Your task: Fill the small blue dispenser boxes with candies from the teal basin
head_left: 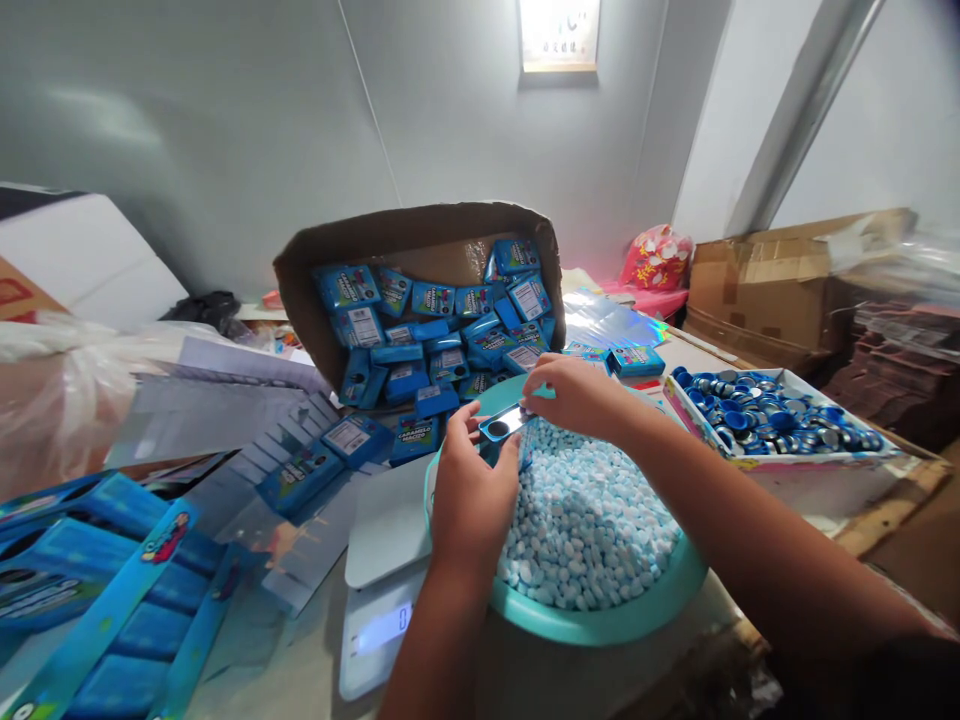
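My left hand grips a small blue candy box, thumb on one side and fingers on the other. The box's narrow end faces up and shows a dark round hole. Over the far end of that face my right hand pinches its thumb and fingers together; what lies between them is too small to make out. Both hands are above a turquoise basin filled with small pale blue and white candies.
A cardboard carton of blue candy boxes lies behind the basin. A white digital scale stands at left, near blue display trays. At right, a shallow box holds blue and silver caps. Cardboard cartons stand beyond it.
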